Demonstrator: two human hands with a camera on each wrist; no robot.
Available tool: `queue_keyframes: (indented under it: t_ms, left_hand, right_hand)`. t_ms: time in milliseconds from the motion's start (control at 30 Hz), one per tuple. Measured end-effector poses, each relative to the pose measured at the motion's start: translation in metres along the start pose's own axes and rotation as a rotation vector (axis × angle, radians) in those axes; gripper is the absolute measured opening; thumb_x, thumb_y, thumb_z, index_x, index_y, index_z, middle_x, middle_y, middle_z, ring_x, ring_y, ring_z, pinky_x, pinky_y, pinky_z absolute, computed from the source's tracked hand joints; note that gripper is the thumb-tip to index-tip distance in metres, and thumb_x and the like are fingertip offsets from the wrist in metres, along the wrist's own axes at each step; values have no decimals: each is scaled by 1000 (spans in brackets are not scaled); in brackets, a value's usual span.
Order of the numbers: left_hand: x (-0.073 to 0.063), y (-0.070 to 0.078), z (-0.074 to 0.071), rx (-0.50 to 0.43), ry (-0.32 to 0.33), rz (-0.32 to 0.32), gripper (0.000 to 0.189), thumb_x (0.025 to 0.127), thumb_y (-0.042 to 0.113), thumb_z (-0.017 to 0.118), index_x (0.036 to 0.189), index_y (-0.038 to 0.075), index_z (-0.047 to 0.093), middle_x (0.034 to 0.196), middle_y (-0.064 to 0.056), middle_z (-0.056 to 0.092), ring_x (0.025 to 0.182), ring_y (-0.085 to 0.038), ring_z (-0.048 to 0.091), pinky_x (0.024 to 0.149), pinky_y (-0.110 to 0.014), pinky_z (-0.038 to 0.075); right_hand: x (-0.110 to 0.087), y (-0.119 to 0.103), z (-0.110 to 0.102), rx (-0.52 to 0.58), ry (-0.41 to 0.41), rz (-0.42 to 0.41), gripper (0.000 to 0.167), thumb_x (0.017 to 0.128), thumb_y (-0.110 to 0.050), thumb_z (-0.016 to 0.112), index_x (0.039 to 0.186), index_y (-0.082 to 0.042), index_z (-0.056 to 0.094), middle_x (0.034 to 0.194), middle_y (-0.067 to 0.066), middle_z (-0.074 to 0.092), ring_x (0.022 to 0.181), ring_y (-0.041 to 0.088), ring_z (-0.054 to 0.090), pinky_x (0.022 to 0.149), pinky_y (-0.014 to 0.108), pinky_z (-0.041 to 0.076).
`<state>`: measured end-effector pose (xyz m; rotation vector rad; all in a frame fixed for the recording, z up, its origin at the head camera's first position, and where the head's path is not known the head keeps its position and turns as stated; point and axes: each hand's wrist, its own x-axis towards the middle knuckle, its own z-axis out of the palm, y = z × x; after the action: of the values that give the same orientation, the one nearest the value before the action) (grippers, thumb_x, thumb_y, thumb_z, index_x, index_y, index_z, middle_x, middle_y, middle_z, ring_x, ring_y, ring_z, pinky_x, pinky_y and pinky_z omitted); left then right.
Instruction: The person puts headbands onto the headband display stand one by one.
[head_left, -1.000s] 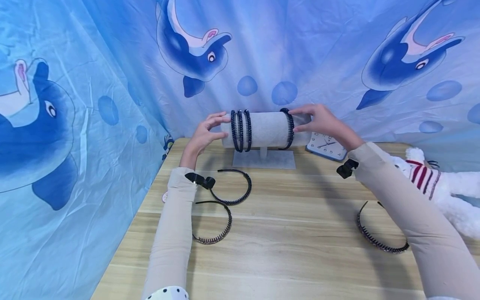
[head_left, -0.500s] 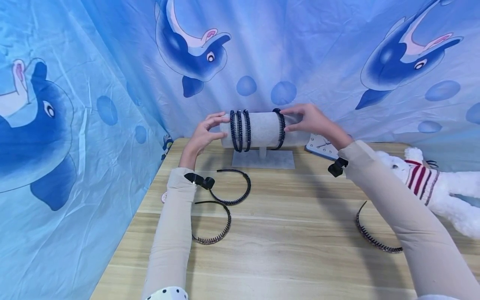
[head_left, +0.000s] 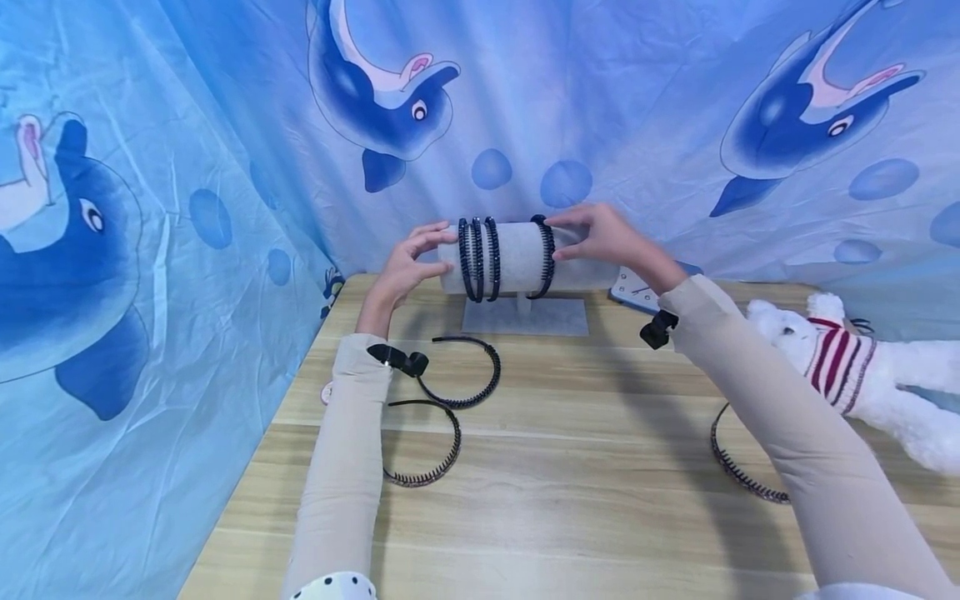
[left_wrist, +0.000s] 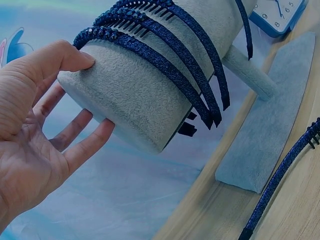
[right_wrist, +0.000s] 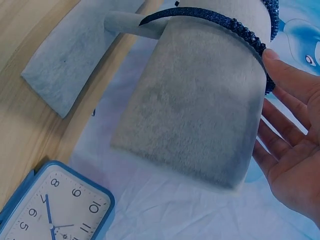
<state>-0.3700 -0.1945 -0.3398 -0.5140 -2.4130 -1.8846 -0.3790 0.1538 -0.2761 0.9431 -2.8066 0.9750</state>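
A grey plush headband stand [head_left: 521,312] stands at the table's back, its roll [right_wrist: 195,100] lying crosswise. My left hand [head_left: 405,267] holds the roll's left end; in the left wrist view its thumb lies on top and the fingers reach round the end. Three dark, glittery headbands [head_left: 492,267] hang together near that end. Right of them is another dark toothed headband [head_left: 546,271], which my right hand [head_left: 611,237] holds across the roll with thumb and forefinger. In the right wrist view the thumb [right_wrist: 272,57] touches this band, with the other fingers behind the roll.
Two headbands lie at front left, a dark one [head_left: 491,383] and a brownish toothed one [head_left: 442,471]. Another headband [head_left: 738,479] is partly hidden by the right forearm. A blue-edged clock [head_left: 628,292] and white plush toy [head_left: 847,367] are right. A dolphin-print curtain [head_left: 517,100] hangs behind.
My right hand has slid its headband leftward along the roll, closer to the group of three. My left hand stays at the roll's left end.
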Motion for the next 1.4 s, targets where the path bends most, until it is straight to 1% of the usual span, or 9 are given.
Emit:
queue_keyframes:
  t_ms: [233, 500, 567, 633, 733, 900, 1033, 1267, 1400]
  left_hand:
    - [0, -3, -1, 2, 18, 20, 50, 85, -4, 74, 133, 6, 64, 158, 6, 43, 143, -26, 43, 112, -43, 49]
    - [-1, -2, 0, 3, 10, 27, 49, 85, -4, 74, 132, 5, 65, 157, 5, 44, 143, -26, 43, 113, -43, 49]
    - [0, -5, -1, 3, 12, 32, 49, 85, -4, 74, 132, 5, 65, 157, 5, 43, 143, -26, 43, 112, -44, 49]
    - [0, -5, -1, 4, 8, 31, 50, 85, -4, 74, 133, 4, 64, 159, 4, 42, 144, -27, 42, 113, -44, 48]
    - [0, -3, -1, 0, 0, 28, 52, 85, -5, 74, 135, 2, 62, 161, 2, 40, 145, -28, 41, 114, -44, 47]
    - [-2, 3, 0, -3, -15, 11, 52, 85, -6, 73, 136, 0, 60, 162, -1, 39, 145, -29, 40, 114, -43, 47]
    - [-8, 13, 1, 1, -19, 0, 50, 86, -5, 73, 135, 2, 62, 161, -3, 39, 145, -30, 40, 113, -40, 49]
    - [-1, -2, 1, -2, 4, 29, 51, 86, -5, 73, 135, 4, 62, 159, 5, 41, 143, -26, 43, 115, -43, 47]
    - [0, -6, 0, 6, 10, 48, 50, 85, -4, 74, 133, 5, 64, 157, 7, 44, 141, -24, 45, 114, -42, 48]
  right_hand:
    - [9, -7, 3, 12, -26, 23, 60, 82, -14, 85, 137, -5, 63, 153, 20, 51, 157, 38, 20, 131, 50, 13]
    - [13, -13, 8, 2, -33, 43, 59, 84, -17, 84, 138, -8, 63, 155, 20, 47, 157, 40, 15, 127, 53, 24]
    - [14, -15, 9, 2, -29, 44, 59, 84, -17, 84, 138, -9, 63, 152, 19, 52, 151, 39, 32, 118, 49, 37]
    - [15, -16, 12, 0, -23, 44, 59, 84, -18, 84, 138, -9, 63, 145, 19, 58, 130, 36, 50, 100, 46, 45]
    - [18, -18, 14, -1, -13, 42, 59, 83, -18, 85, 138, -10, 63, 138, 17, 64, 97, 30, 48, 84, 42, 41]
    - [21, -21, 18, 7, -11, 30, 61, 82, -17, 86, 138, -9, 63, 140, 16, 63, 102, 28, 49, 94, 43, 41]
    - [24, -23, 20, 2, -17, 22, 60, 83, -17, 85, 139, -10, 63, 136, 16, 64, 98, 27, 47, 84, 41, 40]
    - [26, -25, 22, 11, -23, 29, 60, 83, -17, 85, 139, -11, 63, 138, 13, 64, 102, 27, 49, 87, 40, 41]
    - [27, -27, 22, 13, -34, 24, 61, 83, -16, 85, 139, -9, 62, 140, 13, 63, 120, 29, 53, 105, 46, 43]
